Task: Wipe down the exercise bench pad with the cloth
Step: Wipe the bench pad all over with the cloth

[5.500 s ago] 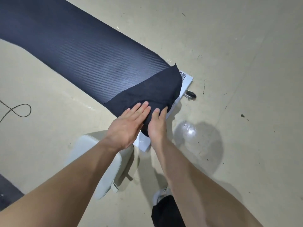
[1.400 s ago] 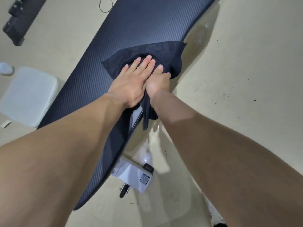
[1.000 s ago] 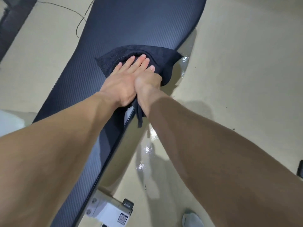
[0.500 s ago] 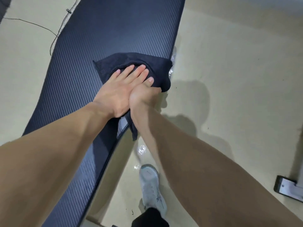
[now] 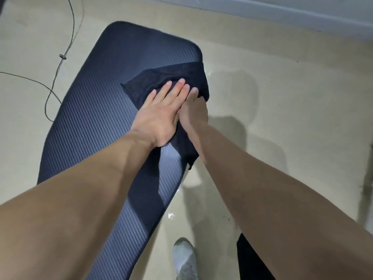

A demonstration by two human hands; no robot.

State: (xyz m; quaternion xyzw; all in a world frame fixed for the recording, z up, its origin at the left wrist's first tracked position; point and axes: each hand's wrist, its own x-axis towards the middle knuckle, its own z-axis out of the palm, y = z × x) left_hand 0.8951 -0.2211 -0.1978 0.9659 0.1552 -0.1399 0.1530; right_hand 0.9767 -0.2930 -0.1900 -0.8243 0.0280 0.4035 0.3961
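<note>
The exercise bench pad [image 5: 96,122] is long, dark navy and ribbed, running from the bottom left up to its rounded far end. A dark cloth [image 5: 145,87] lies on the pad's right side near that end, draping over the right edge. My left hand [image 5: 159,116] presses flat on the cloth with its fingers stretched forward. My right hand [image 5: 194,112] sits right beside it at the pad's edge, fingers curled down over the hanging cloth.
A thin cable [image 5: 60,57] snakes over the beige floor left of the pad. My white shoe [image 5: 184,257] stands on the floor right of the pad, with dark clothing [image 5: 248,259] beside it. A pale wall base [image 5: 282,13] runs along the top.
Both hands have slid the cloth along the pad's right side toward the far end, which is now in view. My foot has stepped forward alongside.
</note>
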